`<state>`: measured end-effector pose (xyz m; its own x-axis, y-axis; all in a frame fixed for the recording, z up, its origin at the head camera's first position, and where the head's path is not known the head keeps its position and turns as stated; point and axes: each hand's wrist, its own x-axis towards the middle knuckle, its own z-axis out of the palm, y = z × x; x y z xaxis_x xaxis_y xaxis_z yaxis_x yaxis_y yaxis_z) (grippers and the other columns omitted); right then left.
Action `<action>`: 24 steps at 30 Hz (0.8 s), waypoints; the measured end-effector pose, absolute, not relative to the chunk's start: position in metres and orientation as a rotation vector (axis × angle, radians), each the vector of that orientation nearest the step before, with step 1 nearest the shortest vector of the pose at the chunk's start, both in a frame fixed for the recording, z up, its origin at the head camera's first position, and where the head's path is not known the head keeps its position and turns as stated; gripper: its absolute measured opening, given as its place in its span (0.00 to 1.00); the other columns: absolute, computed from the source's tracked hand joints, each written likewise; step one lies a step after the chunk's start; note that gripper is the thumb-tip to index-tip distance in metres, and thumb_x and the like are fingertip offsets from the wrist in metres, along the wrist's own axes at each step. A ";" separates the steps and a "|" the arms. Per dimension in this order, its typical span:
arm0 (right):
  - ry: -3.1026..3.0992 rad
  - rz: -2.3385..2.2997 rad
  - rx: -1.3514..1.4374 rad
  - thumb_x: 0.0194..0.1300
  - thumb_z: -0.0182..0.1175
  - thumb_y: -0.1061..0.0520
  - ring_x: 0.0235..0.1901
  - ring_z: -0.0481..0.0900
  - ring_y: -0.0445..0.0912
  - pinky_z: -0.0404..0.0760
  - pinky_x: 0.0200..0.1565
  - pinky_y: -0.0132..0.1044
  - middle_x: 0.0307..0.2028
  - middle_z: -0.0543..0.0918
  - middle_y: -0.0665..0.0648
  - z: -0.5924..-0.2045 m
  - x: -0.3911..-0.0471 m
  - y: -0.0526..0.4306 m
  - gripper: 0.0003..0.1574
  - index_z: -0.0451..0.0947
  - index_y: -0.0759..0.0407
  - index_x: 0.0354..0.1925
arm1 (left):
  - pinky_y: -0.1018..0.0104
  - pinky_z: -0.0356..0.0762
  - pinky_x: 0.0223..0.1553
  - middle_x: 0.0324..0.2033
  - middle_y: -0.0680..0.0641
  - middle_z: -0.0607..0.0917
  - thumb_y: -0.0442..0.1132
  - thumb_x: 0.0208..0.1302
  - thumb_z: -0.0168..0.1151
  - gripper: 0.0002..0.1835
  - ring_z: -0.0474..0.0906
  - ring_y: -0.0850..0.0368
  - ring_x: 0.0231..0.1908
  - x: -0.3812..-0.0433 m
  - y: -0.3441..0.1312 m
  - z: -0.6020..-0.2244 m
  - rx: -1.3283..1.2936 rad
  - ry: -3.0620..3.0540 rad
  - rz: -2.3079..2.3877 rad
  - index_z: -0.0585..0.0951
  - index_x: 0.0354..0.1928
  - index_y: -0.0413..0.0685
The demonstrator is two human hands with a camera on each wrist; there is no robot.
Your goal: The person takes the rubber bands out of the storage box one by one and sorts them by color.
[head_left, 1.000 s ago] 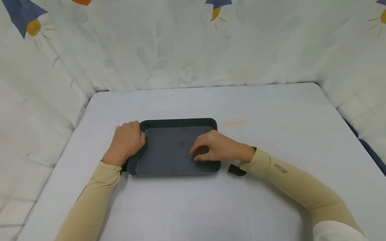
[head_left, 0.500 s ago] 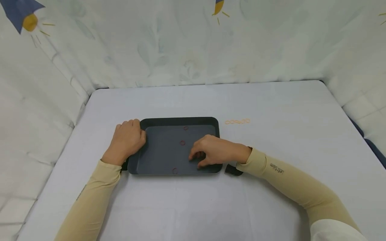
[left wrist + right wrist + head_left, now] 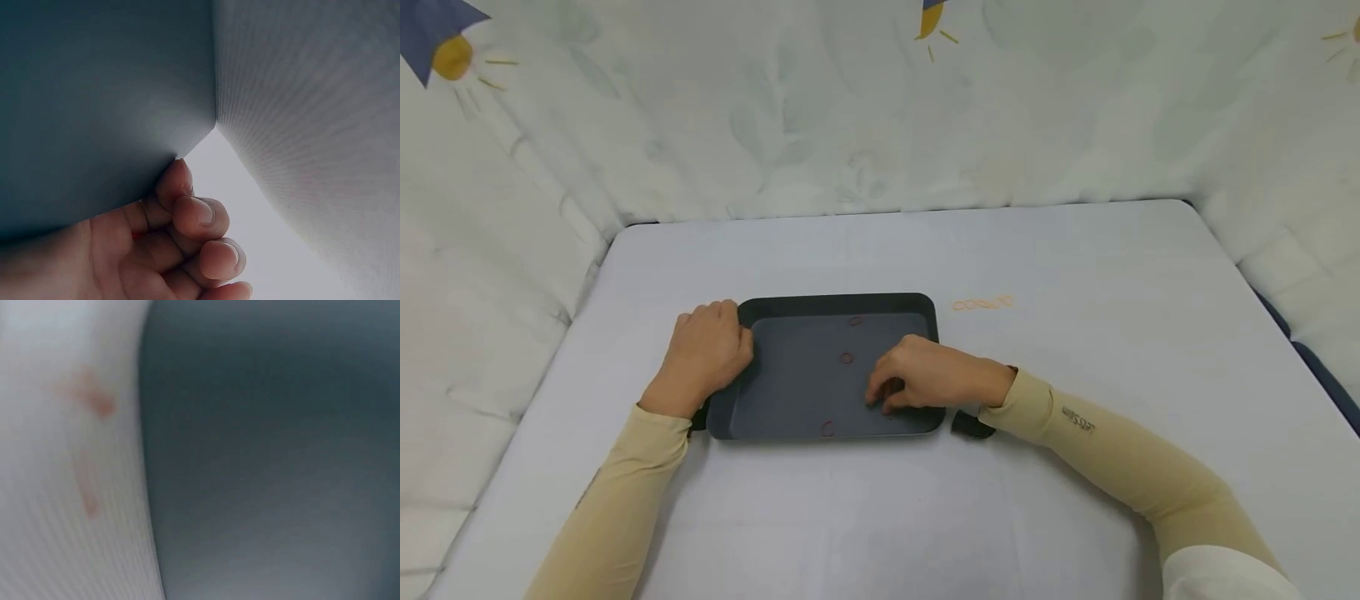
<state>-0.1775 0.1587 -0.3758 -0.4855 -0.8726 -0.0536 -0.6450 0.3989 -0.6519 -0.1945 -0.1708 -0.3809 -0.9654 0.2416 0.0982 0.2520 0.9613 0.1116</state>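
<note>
A dark grey baking tray point(image 3: 805, 392) lies on the white-covered table. My left hand point(image 3: 703, 354) grips its left edge; in the left wrist view the curled fingers point(image 3: 203, 215) lie at the underside of the tray point(image 3: 94, 94). Inside are thin red rings like rubber bands: one near the far wall point(image 3: 855, 321), one near the middle point(image 3: 847, 358), one near the front point(image 3: 827, 428). My right hand point(image 3: 928, 373) hangs low over the tray's right part, fingers bent, with a small gap between thumb and index. A faint red bit point(image 3: 888, 416) shows just below the thumb.
Several orange bands point(image 3: 982, 303) lie in a row on the cloth, beyond the tray's right side; the right wrist view shows blurred orange marks point(image 3: 94, 400) beside the tray point(image 3: 269, 456). A dark block point(image 3: 973, 425) sits under my right wrist. A pale curtain point(image 3: 820, 108) hangs behind.
My right hand has come slightly down and nearer the front of the tray, and its thumb and index have drawn closer together. The left hand keeps its grip on the tray.
</note>
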 end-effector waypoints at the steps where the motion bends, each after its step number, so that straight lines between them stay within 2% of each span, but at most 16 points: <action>1: 2.263 -0.818 -1.296 0.60 0.75 0.58 0.37 0.85 0.31 0.82 0.42 0.24 0.40 0.91 0.47 -0.375 -0.178 0.159 0.11 0.90 0.52 0.43 | 0.56 0.60 0.27 0.20 0.43 0.70 0.35 0.68 0.43 0.12 0.68 0.45 0.22 -0.194 -0.171 -0.381 -0.378 -3.032 -0.189 0.67 0.25 0.41; 9: 2.214 -0.799 -1.309 0.58 0.77 0.57 0.37 0.86 0.32 0.82 0.42 0.23 0.41 0.91 0.50 -0.371 -0.180 0.159 0.14 0.90 0.54 0.44 | 0.59 0.57 0.25 0.19 0.45 0.67 0.34 0.66 0.43 0.12 0.66 0.47 0.20 -0.192 -0.170 -0.380 -0.384 -2.999 -0.204 0.66 0.23 0.43; 24: 2.209 -0.708 -1.340 0.60 0.75 0.56 0.33 0.80 0.32 0.80 0.39 0.24 0.37 0.89 0.47 -0.373 -0.179 0.161 0.09 0.88 0.53 0.41 | 0.61 0.53 0.22 0.16 0.45 0.65 0.32 0.64 0.45 0.13 0.62 0.48 0.17 -0.194 -0.168 -0.384 -0.424 -2.918 -0.186 0.64 0.21 0.43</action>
